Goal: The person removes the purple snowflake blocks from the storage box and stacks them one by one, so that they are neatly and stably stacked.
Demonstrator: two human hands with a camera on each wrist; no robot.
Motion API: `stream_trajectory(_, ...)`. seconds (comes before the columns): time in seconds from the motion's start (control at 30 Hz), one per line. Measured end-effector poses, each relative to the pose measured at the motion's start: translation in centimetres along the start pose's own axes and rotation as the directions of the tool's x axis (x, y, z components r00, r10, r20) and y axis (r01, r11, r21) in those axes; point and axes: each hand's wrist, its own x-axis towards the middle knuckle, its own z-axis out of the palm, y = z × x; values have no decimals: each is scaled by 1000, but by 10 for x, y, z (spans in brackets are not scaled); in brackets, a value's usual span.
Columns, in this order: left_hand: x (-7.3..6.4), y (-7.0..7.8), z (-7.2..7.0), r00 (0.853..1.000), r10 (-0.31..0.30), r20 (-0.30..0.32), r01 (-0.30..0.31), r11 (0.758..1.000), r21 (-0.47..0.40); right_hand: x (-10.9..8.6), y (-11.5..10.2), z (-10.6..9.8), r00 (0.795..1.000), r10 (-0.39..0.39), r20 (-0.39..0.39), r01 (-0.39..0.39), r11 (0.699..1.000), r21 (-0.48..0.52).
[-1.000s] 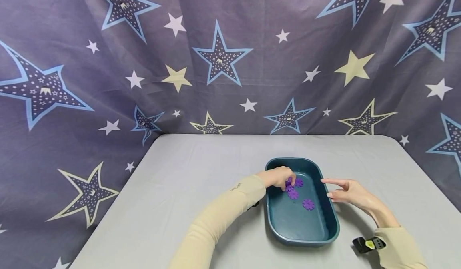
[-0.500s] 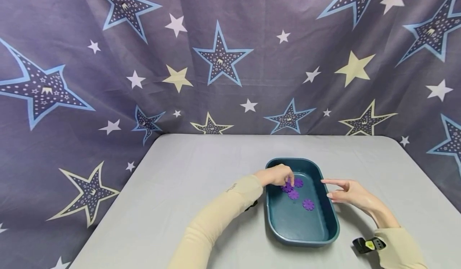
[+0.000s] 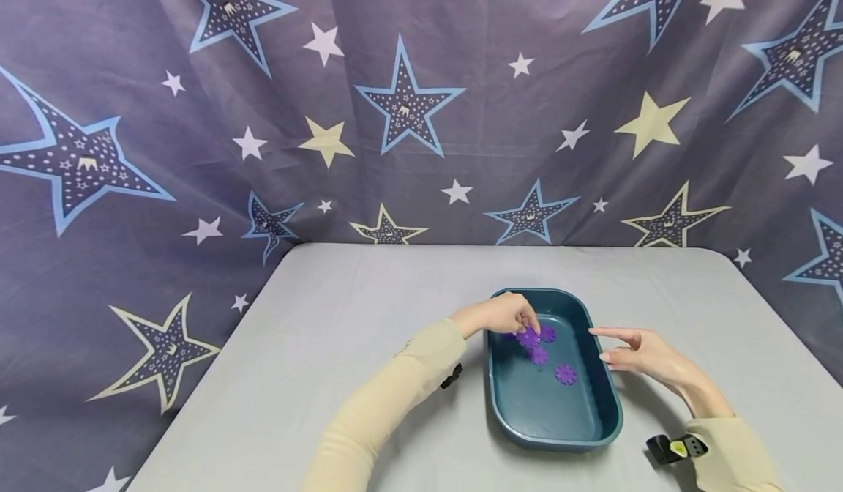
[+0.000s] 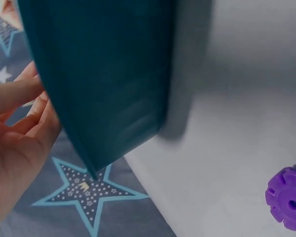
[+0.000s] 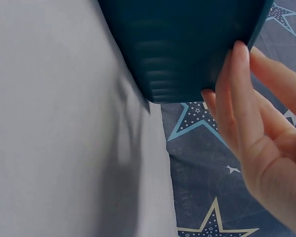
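Backdrop: star-printed cloth (image 3: pixel 435 173) hangs behind a pale table (image 3: pixel 369 287).
Right hand (image 3: pixel 645 353): nearly straight fingers rest against the rim of a teal tray (image 3: pixel 546 415), presumably steadying it.
Left hand (image 3: pixel 503 312): arched over the opposite rim, apparently to reach down; fingertips seem to pinch a purple disc (image 3: pixel 528 339) inside the tray.
Other discs (image 3: pixel 565 374): round, notched, lying on the tray's bottom.
Stray disc (image 4: pixel 286 200): outside on the table, center hole showing.
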Motion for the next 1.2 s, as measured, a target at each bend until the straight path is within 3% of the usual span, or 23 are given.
stream_trajectory(0.3, -16, 0, -12, 1000, 11, -21, -15, 984, -177, -1, -2, 0, 1000, 1, 1, -1, 1000, -11)
stream_trajectory(0.57, -31, 0, -17, 998, 29, -53, -40, 974, -222, -1, -3, 1, 1000, 9, -7, -10, 1000, -14)
stream_trajectory(0.87, -46, -4, -19, 996, 5, -84, -28, 961, -276, -1, -3, 0, 1000, 3, -5, -3, 1000, -22)
stream_trajectory(1.2, -70, -21, -20, 993, -9, -116, -35, 927, -374, -1, -2, 0, 1000, 8, -6, -8, 1000, -25)
